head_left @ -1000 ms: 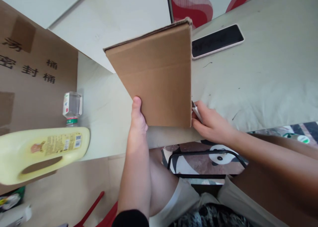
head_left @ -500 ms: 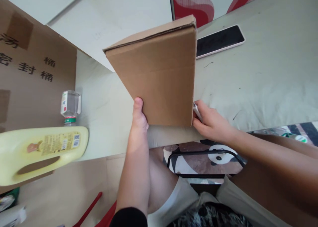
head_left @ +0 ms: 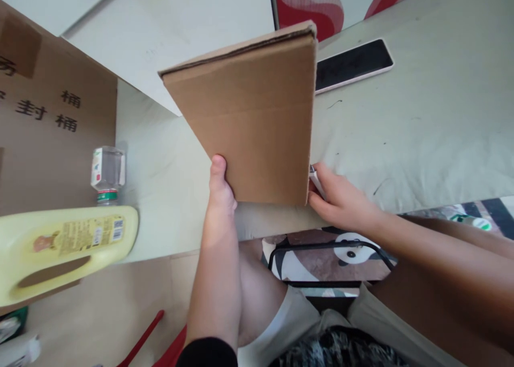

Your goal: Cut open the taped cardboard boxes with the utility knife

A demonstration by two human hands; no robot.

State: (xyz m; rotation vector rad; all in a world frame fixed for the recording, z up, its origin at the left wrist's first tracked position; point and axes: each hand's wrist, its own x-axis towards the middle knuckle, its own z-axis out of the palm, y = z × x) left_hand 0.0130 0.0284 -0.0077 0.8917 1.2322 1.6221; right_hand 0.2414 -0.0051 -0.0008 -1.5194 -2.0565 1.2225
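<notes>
Pale grey-green tabletop [head_left: 433, 126] stretches out beyond the right hand [head_left: 341, 198], which curls closed around a slim white metal-tipped tool [head_left: 319, 184] beside the brown cardboard box [head_left: 252, 121]. Left of it, the left hand [head_left: 221, 188] grips that box, thumb on its side, fingers hidden.

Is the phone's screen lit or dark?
Dark: the phone shows only black inside its pale rim; the box hides its left end.
</notes>
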